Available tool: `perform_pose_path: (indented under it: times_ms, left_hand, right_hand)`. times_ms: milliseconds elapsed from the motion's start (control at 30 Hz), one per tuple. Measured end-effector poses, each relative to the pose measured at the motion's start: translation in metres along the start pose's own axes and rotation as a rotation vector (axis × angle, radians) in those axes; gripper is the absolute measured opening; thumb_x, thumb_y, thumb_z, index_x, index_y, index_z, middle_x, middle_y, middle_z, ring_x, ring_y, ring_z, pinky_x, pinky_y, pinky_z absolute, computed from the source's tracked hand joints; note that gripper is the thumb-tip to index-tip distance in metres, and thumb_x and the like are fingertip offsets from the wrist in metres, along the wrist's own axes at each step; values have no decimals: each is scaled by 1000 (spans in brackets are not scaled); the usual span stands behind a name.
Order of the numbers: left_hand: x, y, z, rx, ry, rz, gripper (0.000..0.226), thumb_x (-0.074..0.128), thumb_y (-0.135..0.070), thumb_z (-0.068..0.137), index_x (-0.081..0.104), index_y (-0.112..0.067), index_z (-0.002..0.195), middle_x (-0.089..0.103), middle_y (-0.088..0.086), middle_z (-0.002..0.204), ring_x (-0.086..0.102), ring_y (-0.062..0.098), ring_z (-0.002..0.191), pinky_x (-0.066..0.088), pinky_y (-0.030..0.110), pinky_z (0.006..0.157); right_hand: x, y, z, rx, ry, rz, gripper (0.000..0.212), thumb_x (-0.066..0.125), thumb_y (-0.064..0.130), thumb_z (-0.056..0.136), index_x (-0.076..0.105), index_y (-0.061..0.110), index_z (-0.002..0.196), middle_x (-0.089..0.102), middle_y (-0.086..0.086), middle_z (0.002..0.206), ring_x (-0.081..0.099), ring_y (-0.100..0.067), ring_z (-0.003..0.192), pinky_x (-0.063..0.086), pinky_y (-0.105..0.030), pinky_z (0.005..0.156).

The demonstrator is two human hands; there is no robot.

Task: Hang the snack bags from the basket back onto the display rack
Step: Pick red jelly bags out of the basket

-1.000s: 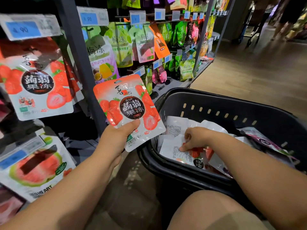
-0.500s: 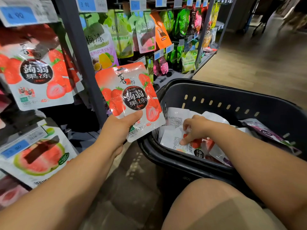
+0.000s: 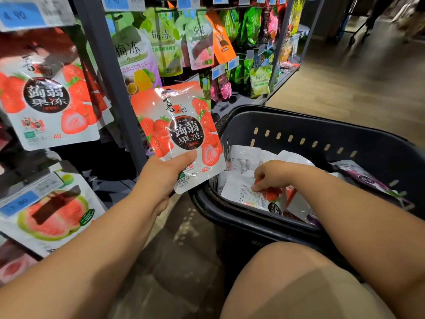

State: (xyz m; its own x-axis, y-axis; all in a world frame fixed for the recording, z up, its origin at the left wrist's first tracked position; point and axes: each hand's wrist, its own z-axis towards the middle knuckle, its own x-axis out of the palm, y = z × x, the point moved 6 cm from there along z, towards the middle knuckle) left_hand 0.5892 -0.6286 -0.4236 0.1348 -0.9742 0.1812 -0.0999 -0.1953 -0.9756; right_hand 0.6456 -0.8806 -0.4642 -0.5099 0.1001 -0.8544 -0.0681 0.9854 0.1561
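The left hand [image 3: 161,178] is holding a strawberry jelly bag [image 3: 181,134] up in front of the display rack [image 3: 108,72]. Its grip is closed on the bag's bottom edge, with the thumb pressing across the front. Gripping it low like that is leaving the top edge free, and I judge that's the end that has to go onto the rack; the hang hole itself is too hard to make out. The printed face is turned toward us, matching the hanging bags [image 3: 48,100] off to the left, probably where it's heading.

Over on the other side, the right hand [image 3: 273,176] is reaching down into the basket [image 3: 322,139]. Its fingers are curled, and the grip appears to be pinching a face-down bag [image 3: 243,192] on top of the pile, apparently lining up the next one. Plenty of bags are lying in there, so this job is looking far from finished.
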Motion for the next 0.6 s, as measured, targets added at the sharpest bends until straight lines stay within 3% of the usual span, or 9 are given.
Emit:
perform_pose_path:
  times_ms: [167, 267, 333, 433, 500, 600]
  left_hand:
    - [0, 0, 0, 14, 5, -3, 14, 70, -6, 87, 73, -18, 94, 78, 2, 92, 74, 21, 87, 56, 44, 90]
    - [0, 1, 0, 18, 4, -1, 13, 70, -6, 87, 73, -18, 93, 78, 2, 90, 75, 19, 83, 56, 40, 84]
    - [0, 1, 0, 16, 5, 3, 12, 70, -7, 87, 72, -18, 92, 78, 2, 89, 75, 18, 80, 55, 38, 80]
    - [0, 1, 0, 7, 3, -8, 13, 70, -7, 87, 73, -17, 93, 78, 3, 92, 74, 21, 86, 56, 43, 87]
    - [1, 1, -1, 0, 1, -15, 13, 71, -6, 86, 74, -17, 93, 77, 5, 95, 73, 25, 92, 54, 48, 94]
    - [1, 1, -2, -5, -8, -21, 14, 71, -7, 86, 74, -17, 95, 77, 6, 97, 72, 27, 96, 52, 51, 97]
  right_hand:
    - [-11, -5, 1, -33, -97, 194, 24, 60, 41, 96, 58, 20, 107, 62, -2, 97, 58, -15, 80, 48, -29, 67]
    - [-24, -8, 4, -39, -279, 378, 24, 64, 36, 94, 60, 12, 98, 64, -3, 89, 61, -16, 73, 48, -28, 63]
    - [-28, -11, 6, -29, -363, 474, 21, 66, 32, 93, 59, 13, 93, 67, -4, 88, 65, -18, 72, 54, -32, 68]
    - [-29, -15, 9, -28, -412, 571, 15, 70, 28, 91, 60, 17, 95, 70, -6, 93, 67, -20, 73, 58, -39, 77]
    - [-34, -15, 7, -49, -445, 543, 13, 69, 27, 91, 58, 25, 99, 65, 1, 96, 63, -18, 78, 52, -32, 71]
    - [-44, -16, 1, -87, -471, 595, 11, 65, 27, 94, 58, 29, 101, 66, 0, 88, 64, -15, 73, 49, -27, 64]
